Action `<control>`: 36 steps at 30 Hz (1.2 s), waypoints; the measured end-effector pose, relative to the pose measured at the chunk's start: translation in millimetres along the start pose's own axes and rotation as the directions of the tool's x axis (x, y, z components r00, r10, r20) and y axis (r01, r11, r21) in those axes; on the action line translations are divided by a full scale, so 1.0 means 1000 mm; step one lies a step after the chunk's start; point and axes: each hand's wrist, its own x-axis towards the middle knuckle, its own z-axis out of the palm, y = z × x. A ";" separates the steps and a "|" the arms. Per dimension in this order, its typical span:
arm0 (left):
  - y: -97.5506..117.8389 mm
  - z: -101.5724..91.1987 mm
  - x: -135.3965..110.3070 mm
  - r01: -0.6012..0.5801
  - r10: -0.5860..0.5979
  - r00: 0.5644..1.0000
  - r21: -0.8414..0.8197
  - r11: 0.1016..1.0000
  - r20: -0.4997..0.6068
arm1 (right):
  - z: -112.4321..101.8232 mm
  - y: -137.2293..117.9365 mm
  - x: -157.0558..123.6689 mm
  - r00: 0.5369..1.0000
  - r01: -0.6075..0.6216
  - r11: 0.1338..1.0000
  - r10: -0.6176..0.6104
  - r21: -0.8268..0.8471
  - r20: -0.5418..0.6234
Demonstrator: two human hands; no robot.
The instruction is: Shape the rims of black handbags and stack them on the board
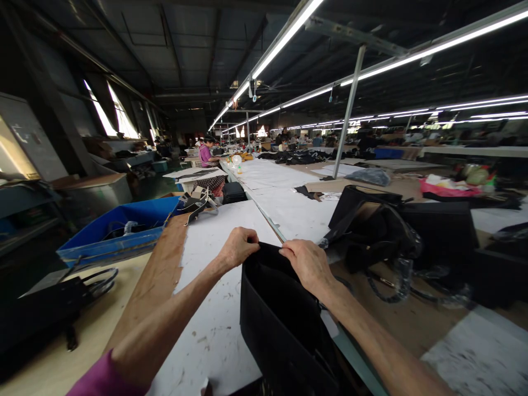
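A black handbag (264, 319) stands in front of me on the white-covered table (214, 308), its mouth open toward me and its inside dark. At the far left corner of its rim, my left hand (240, 246) pinches the edge between thumb and fingers. My right hand (307, 264) grips the same rim a little to the right, thumb along the top and fingers over the outer side. Both arms reach forward on either side of the bag. The bag's lower part runs out of view at the bottom.
Several black bags (371, 225) with plastic-wrapped handles crowd the right. A blue bin (119, 220) sits to the left, and another black bag (49, 308) lies on the near-left surface. Farther along the table are a metal post (348, 113) and a person in purple (205, 153).
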 end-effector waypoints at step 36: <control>0.003 -0.015 -0.007 -0.117 0.096 0.993 0.579 0.807 0.068 | 0.017 -0.028 0.019 0.998 0.064 0.998 -0.064 0.002 0.004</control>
